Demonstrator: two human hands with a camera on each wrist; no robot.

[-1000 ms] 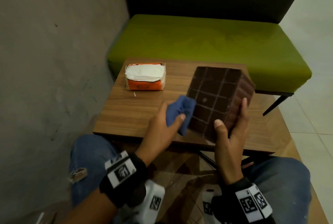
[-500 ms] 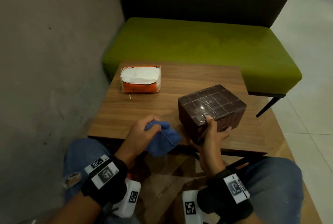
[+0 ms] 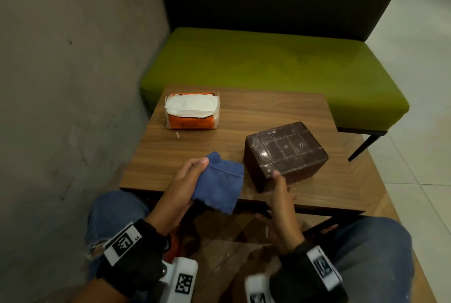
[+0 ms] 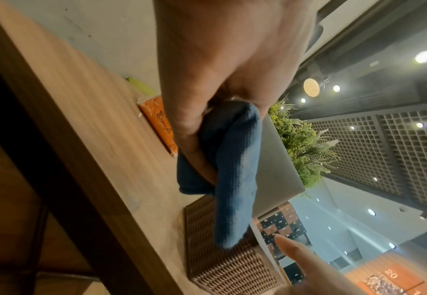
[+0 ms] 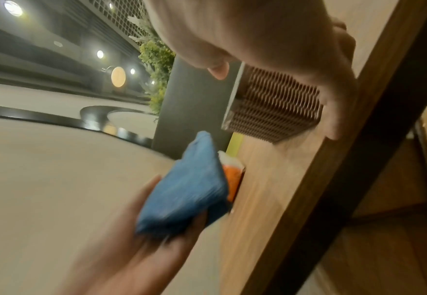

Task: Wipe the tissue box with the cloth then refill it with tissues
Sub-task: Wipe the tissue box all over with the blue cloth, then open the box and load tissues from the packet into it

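One tissue box (image 3: 286,153) sits between cloth-holding left hand (image 3: 181,186) and right hand (image 3: 283,210).

The number "20" stands on an orange sign (image 4: 394,276); the tissue pack's (image 4: 160,127) script is unreadable.

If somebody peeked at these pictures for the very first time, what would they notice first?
Probably the bright blue folded cloth gripped in the left hand over the near edge of the wooden table. Just right of it sits the dark brown gridded tissue box, with a fingertip of the right hand on its near corner. The orange pack of white tissues lies at the far left corner.
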